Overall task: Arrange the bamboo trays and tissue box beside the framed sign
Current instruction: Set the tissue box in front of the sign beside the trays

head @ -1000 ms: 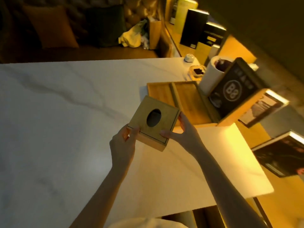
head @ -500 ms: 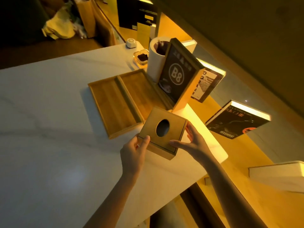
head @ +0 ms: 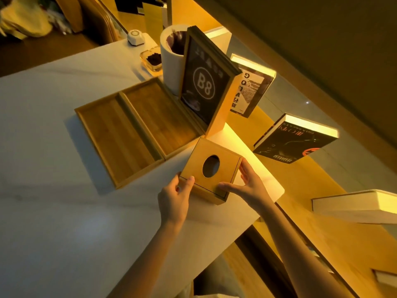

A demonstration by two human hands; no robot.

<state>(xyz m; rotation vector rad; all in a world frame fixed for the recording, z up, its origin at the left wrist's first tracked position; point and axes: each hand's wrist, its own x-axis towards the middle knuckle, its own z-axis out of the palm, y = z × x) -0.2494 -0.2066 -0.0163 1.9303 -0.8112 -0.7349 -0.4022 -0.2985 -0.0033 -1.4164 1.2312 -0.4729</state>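
Note:
A square bamboo tissue box (head: 209, 169) with an oval hole in its lid rests on the white marble table (head: 64, 211), just in front of the framed sign. My left hand (head: 175, 195) grips its near left corner and my right hand (head: 247, 186) holds its near right side. Two bamboo trays lie side by side on the table: the left tray (head: 116, 138) and the right tray (head: 161, 117), which touches the base of the framed "B8" sign (head: 204, 82). The sign stands upright at the table's right edge.
Behind the sign stand a white cylindrical bin (head: 171, 59), a small glass dish with dark contents (head: 152, 60) and a white round device (head: 135, 37). Lit books (head: 294, 138) hang along the wall shelf at right. The table edge runs close to my right hand.
The tissue box has moved right and forward, from beside the left tray to the spot in front of the sign. Both hands kept their hold while the camera swung right.

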